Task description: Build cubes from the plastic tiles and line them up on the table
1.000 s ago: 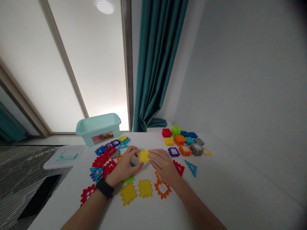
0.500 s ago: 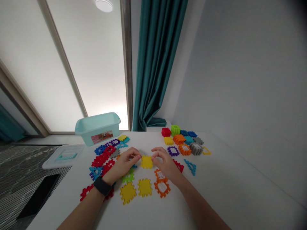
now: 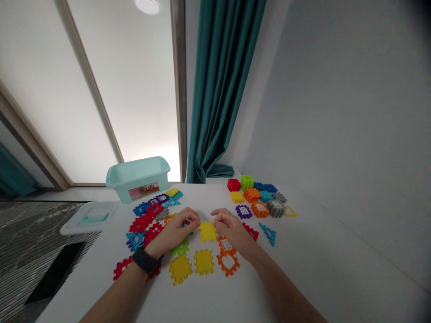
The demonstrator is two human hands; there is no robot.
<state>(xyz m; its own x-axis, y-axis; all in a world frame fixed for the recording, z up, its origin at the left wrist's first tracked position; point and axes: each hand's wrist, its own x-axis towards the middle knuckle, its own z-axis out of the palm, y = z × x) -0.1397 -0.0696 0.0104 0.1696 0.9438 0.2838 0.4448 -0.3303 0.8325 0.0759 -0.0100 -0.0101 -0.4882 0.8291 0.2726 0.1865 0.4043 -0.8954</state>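
Observation:
Between my two hands is a yellow notched building tile (image 3: 208, 231), its flat face turned up toward me. My left hand (image 3: 182, 226), below a black wristband, has its fingers curled and its thumb tip at the tile's upper left edge. Opposite it, my right hand (image 3: 232, 228) pinches the upper right edge with thumb and bent fingers. Two more yellow tiles (image 3: 204, 262) lie flat in front, nearer to me. A green tile (image 3: 182, 246) is partly covered by my left hand, and joined orange pieces (image 3: 228, 262) lie below my right hand.
Red, blue and purple tiles (image 3: 141, 224) are spread on the left. Stacked tiles sorted by colour (image 3: 260, 208) stand at the back right, with a blue triangular frame (image 3: 267, 234) nearer. A mint bin (image 3: 138, 177) and its clear lid (image 3: 89, 217) are at the back left.
The yellow tile between my hands has shifted slightly toward me and to the right, and more of its face shows. Both hands have barely moved.

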